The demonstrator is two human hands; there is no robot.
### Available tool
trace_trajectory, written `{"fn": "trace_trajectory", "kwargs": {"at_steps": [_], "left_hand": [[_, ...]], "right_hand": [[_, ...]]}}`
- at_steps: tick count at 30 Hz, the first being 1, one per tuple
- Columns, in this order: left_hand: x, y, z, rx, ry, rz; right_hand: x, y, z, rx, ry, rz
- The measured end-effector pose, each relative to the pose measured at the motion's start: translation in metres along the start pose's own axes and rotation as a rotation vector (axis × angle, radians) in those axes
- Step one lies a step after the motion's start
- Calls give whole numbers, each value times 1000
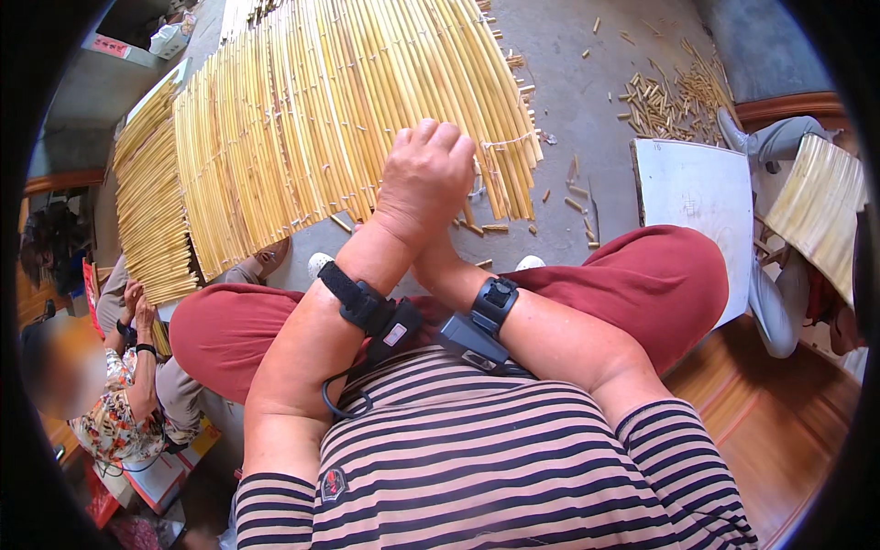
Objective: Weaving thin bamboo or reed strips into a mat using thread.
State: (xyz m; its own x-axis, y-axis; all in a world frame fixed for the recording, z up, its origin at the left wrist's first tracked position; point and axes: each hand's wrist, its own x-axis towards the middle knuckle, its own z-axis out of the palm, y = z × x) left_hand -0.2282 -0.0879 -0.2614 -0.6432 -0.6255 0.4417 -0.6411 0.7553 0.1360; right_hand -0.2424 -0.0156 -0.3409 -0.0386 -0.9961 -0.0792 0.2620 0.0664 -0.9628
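My left hand (427,170) is closed in a fist at the near edge of a large mat (302,119) of straw-yellow stalks tied side by side with thin string. What its fingers hold, if anything, is hidden beneath the hand. My right hand (436,258) crosses under my left wrist, and its fingers are covered by it. A pale string (510,143) runs across the stalks to the right of my left hand. Dark straps with small grey boxes are around both forearms.
At the left a co-worker's hands (137,302) are at a narrower stalk mat (151,202). Cut stalk pieces (674,99) lie heaped on the grey floor at the far right. A white board (694,197) is beside my right knee. Another person sits behind a stalk panel (816,202).
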Motion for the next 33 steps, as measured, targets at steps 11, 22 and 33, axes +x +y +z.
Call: {"fn": "trace_trajectory", "kwargs": {"at_steps": [11, 22, 33], "left_hand": [[5, -24, 4, -453, 68, -384], [2, -7, 1, -263, -27, 14], [-3, -20, 11, -619, 100, -307]], "right_hand": [[10, -51, -8, 166, -34, 675], [7, 3, 2, 267, 112, 74], [5, -22, -8, -259, 67, 220]]}}
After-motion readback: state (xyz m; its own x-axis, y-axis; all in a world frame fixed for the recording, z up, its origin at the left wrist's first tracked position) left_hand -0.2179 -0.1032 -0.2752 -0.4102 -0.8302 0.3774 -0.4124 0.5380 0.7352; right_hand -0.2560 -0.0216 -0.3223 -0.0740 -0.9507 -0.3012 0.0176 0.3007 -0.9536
